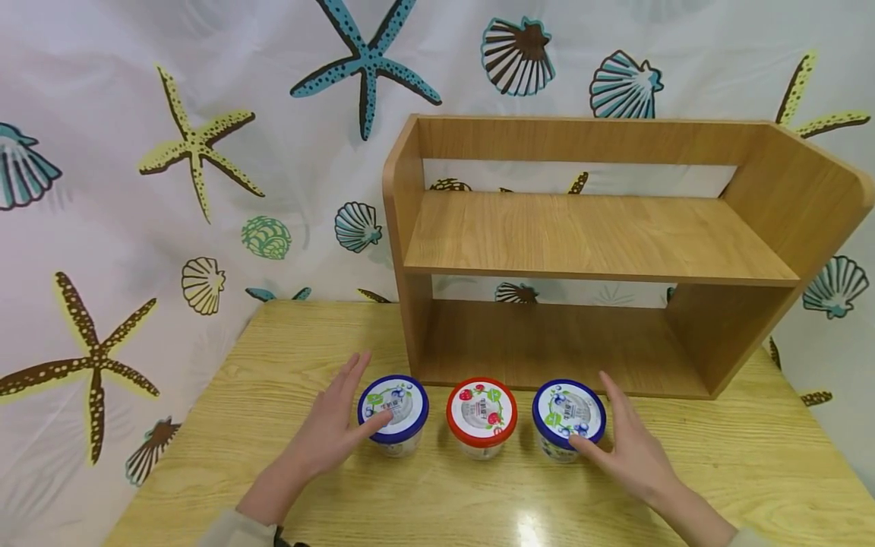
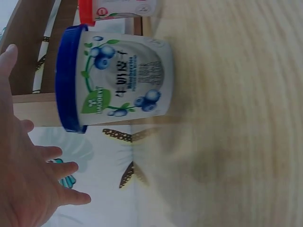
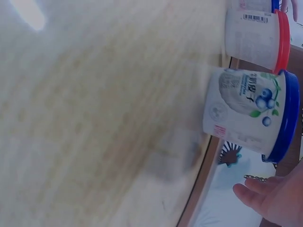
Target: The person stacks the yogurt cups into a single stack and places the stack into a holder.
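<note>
Three plastic tubs with printed lids stand in a row on the table. The left blueberry tub (image 1: pixel 396 403) has a blue lid, the middle strawberry tub (image 1: pixel 481 414) a red one, and the right blueberry tub (image 1: pixel 569 414) a blue one. My left hand (image 1: pixel 330 427) is spread at the left tub's outer side, its thumb overlapping the lid in the head view. In the left wrist view, those fingers are extended beside the blueberry tub (image 2: pixel 123 78). My right hand (image 1: pixel 632 452) is spread beside the right tub, thumb at the near lid edge. Both hands hold nothing.
Right behind the tubs stands a two-level wooden shelf (image 1: pixel 601 235), its lower front edge close to them. The light wood table (image 1: pixel 424 509) extends to both sides. A curtain (image 1: pixel 273 45) printed with starfish and shells hangs behind.
</note>
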A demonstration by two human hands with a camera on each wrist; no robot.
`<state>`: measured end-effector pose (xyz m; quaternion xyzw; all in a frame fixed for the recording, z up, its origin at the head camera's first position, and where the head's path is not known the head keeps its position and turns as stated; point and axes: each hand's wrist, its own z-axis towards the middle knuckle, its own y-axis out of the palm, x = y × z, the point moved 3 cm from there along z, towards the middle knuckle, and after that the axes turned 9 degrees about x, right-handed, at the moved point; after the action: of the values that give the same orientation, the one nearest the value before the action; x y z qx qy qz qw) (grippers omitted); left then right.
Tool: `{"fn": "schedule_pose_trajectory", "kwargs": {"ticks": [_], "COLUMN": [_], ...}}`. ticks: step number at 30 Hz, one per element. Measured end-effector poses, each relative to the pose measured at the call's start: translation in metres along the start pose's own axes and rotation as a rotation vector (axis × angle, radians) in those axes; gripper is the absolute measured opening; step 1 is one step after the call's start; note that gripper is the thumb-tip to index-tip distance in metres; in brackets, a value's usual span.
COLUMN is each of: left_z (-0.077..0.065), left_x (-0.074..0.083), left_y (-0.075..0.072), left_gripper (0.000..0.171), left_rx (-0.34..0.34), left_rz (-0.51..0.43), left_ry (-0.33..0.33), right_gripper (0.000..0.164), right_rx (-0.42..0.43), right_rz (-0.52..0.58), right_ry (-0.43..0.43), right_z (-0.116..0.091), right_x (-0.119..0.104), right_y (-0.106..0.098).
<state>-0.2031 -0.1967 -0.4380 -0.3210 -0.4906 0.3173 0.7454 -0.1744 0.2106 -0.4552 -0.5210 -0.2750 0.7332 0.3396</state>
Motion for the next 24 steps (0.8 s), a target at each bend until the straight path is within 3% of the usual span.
{"fn": "schedule_pose_trajectory", "kwargs": {"ticks": [6, 11, 19, 24], "left_z": [-0.002, -0.004, -0.005, -0.005], "left_x": [-0.006, -0.008, -0.015, -0.017], "left_y": [0.01, 0.014, 0.021, 0.025], "left_gripper": [0.093, 0.096, 0.106, 0.112], "left_rx": [-0.044, -0.09, -0.124, -0.153], "left_rz": [-0.207, -0.308, -0.354, -0.373], "left_ry": [-0.034, -0.075, -0.09, -0.134], "right_gripper": [0.106, 0.108, 0.109, 0.106], "right_rx": [-0.04, -0.047, -0.074, -0.084], "right_rz": [0.052, 0.109, 0.195, 0.211], "right_ry": [0.069, 0.095, 0.166, 0.217], "right_z": [-0.005, -0.007, -0.008, -0.009], "right_x": [0.004, 0.005, 0.008, 0.009], "right_y": [0.006, 0.01, 0.015, 0.019]}}
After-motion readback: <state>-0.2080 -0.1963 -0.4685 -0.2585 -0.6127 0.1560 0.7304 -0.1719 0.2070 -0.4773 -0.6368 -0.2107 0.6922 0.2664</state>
